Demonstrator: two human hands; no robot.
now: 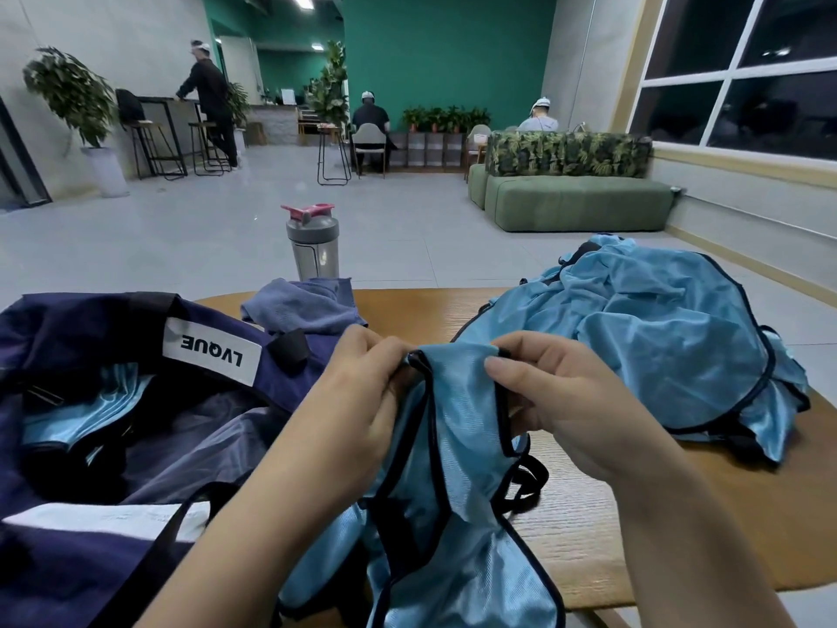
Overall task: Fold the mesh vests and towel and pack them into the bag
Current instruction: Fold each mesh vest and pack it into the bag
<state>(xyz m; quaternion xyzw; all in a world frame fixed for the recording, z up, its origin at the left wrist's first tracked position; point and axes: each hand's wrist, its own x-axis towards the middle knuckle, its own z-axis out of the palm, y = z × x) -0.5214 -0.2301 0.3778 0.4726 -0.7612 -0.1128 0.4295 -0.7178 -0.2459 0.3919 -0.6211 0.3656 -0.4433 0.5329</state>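
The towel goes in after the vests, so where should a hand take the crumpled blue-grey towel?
Pinch the blue-grey towel at its raised fold nearest the navy bag, coming from above and the front: the grey shaker bottle stands close behind.

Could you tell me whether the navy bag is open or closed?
Open: the navy bag gapes, showing a blue vest inside.

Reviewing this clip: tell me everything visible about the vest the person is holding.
The held vest is light blue, shiny mesh-like fabric with dark binding along its edges and a dark elastic strap at its right side. It is unfolded, hanging from its top edge down toward the camera over the wooden table. The left hand and right hand each pinch that top edge, close together. It lies between the navy bag and the heap of other vests.
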